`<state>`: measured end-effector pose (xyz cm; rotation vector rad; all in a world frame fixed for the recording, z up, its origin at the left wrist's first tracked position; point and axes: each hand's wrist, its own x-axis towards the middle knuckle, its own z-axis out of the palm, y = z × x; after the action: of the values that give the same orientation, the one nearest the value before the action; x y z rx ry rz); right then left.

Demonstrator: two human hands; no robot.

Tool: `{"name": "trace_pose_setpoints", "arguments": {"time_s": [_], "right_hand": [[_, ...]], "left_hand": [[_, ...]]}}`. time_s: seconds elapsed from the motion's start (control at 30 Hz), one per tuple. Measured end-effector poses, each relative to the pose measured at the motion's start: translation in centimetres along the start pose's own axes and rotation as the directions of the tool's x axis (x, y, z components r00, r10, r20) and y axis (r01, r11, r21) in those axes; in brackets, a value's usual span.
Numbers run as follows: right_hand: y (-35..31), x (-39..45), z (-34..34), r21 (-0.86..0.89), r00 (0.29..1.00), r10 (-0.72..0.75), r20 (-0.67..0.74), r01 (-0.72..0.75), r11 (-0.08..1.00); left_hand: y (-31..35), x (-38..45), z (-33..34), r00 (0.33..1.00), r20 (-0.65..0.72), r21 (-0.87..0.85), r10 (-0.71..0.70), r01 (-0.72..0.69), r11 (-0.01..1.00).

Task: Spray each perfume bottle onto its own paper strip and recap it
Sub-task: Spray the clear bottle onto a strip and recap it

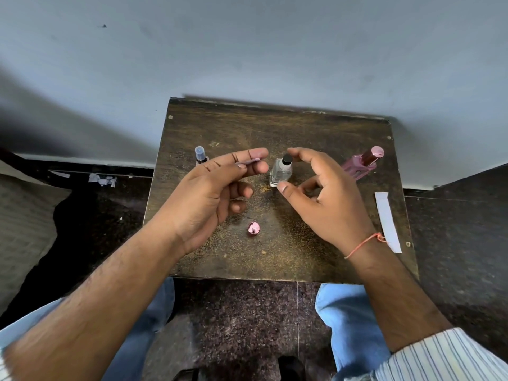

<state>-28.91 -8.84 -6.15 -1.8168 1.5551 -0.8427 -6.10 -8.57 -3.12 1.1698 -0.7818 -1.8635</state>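
Observation:
A small clear glass bottle (280, 173) with a bare black spray top stands uncapped at the middle of the wooden table (275, 127). My right hand (327, 199) curves around it, forefinger over the sprayer, thumb by the base; contact is unclear. My left hand (220, 188) pinches a pale paper strip (248, 162) just left of the bottle. A shiny pink cap (253, 228) lies on the table nearer to me. A small bottle with a clear cap (201, 155) stands at the left. A tall pink bottle (362, 165) with a rose cap stands at the right.
A white paper strip (387, 222) lies along the table's right edge. Torn paper scraps (103, 179) lie on the dark floor to the left. A grey wall rises behind the table. My knees in blue jeans are below the front edge.

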Motion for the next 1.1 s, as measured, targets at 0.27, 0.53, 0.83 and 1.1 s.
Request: {"name": "trace_pose_setpoints", "arguments": {"time_s": [0.27,0.53,0.83,1.1], "right_hand": [[-0.4,-0.3,0.7,0.021,1.0,-0.026,-0.005,0.026,0.999],[-0.4,-0.6,0.5,0.08,0.997,0.077,-0.006,-0.077,0.994],[-0.5,-2.0,-0.5,0.638,0.941,0.297,0.159,-0.328,0.696],[-1.9,-3.2,-2.4,0.855,0.874,0.246,0.418,-0.47,0.218]], "left_hand": [[0.1,-0.1,-0.1,0.999,0.035,0.014,-0.024,0.023,1.0],[-0.3,0.1,-0.2,0.998,0.056,0.099,-0.017,0.012,0.995],[0.2,0.1,1.0,0.986,0.061,0.04,-0.156,0.154,0.987],[-0.1,0.4,1.6,0.982,0.084,-0.098,-0.17,0.178,0.979]]}}
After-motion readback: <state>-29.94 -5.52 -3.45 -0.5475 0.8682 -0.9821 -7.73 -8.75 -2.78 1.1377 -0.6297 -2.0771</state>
